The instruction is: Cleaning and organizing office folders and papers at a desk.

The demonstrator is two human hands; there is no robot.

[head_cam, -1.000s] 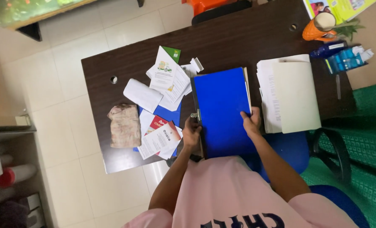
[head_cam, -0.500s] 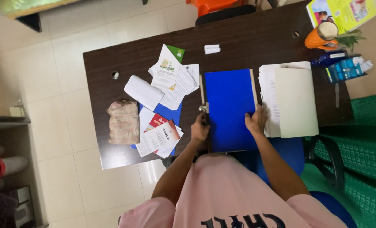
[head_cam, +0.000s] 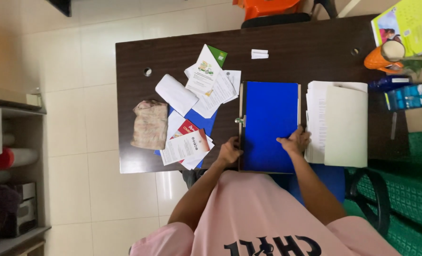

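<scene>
At counter (head_cam: 296, 52) centre, blue folder (head_cam: 270, 125) lies flat. I see left hand (head_cam: 230, 152) gripping spine edge at 7 o'clock, right hand (head_cam: 295, 141) pressing cover at 4. Looks stiff, slick, light; best held by spine.

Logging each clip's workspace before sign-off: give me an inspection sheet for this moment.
Surface: dark wooden desk with round cable holes, over pale floor tiles.
Job's things: blue folder lying flat and closed at the near edge, metal clip on its left side.
Clutter: loose leaflets and a patterned cloth to the left; paper stack to the right; orange holder and blue bottle at far right.
Hands: left hand on the folder's left edge; right hand pressing its right edge; both bare.
Cables: nothing seen.
Surroundings: orange chair behind the desk, shelf unit at left, green mat at right.
</scene>
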